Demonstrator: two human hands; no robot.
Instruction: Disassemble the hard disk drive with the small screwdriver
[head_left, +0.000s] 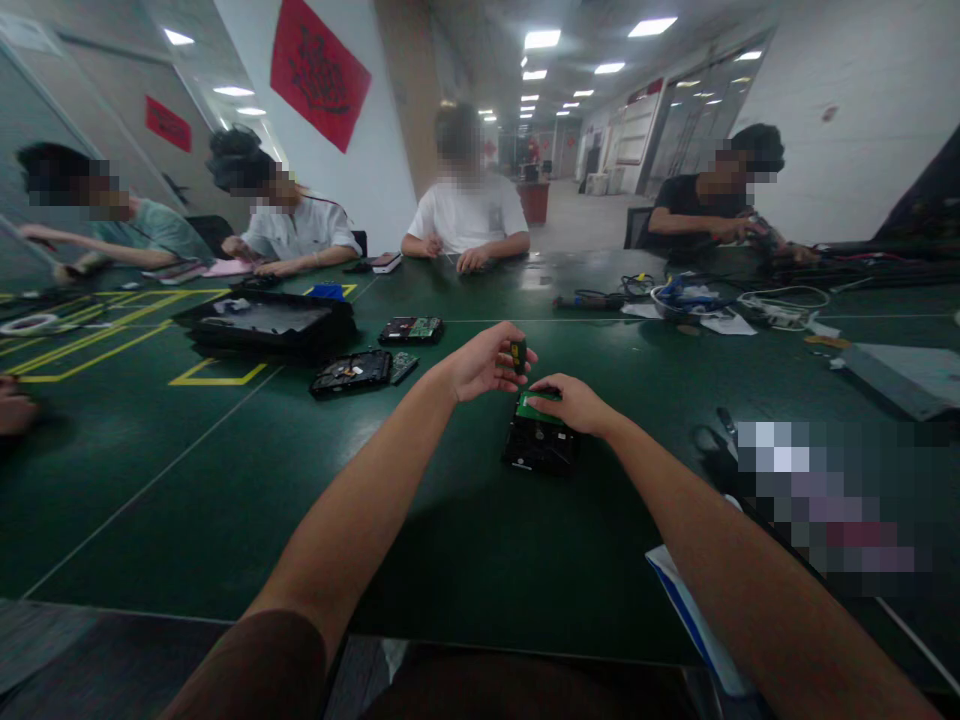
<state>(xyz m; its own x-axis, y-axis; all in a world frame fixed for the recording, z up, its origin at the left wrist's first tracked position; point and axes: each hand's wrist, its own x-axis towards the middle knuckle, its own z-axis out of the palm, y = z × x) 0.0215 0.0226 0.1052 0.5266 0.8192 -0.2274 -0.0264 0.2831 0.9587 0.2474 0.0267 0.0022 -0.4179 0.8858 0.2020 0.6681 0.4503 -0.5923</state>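
Note:
On the green table in front of me lies a black hard drive, a green circuit board at its far end. My right hand grips that end from the right, fingers resting over the board. Just above and to the left, my left hand is closed with its fingers curled round a short dark piece with yellow marks, held upright. It may be a tool handle; its lower end is hard to make out. The left fingertips are close to the board, and I cannot tell whether they touch it.
More opened drives and a loose circuit board lie left of centre, by a black tray. Cables and a grey metal box stand right. Several people sit round the table.

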